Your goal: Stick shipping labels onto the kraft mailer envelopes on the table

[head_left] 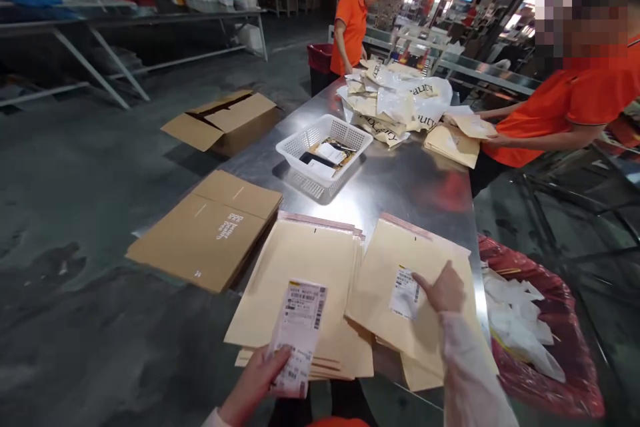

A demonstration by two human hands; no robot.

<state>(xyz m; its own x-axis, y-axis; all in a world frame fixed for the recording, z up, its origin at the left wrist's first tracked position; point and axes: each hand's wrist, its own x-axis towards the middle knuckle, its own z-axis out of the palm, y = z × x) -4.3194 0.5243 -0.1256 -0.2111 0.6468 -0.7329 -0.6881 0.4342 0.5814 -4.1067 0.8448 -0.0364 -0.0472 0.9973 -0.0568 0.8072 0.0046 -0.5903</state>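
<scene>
My left hand (259,373) is closed on a strip of printed shipping labels (300,333), thumb on top. The strip lies over a stack of tan mailer envelopes (320,247) at the table's near end. To the right, my right hand (444,288) rests over a second stack of mailer envelopes (380,260), its thumb spread away from the other fingers. That thumb touches the right edge of a white shipping label (405,292) lying on the top envelope. Part of the right hand's fingers is hidden from this angle.
Flat cardboard boxes (210,227) lie left of the envelopes. Beyond stands a white basket (325,130) holding small packets. A red-lined bin (555,320) is at right, an open carton (220,123) at left. Two people in orange shirts work by piled mailers (400,103).
</scene>
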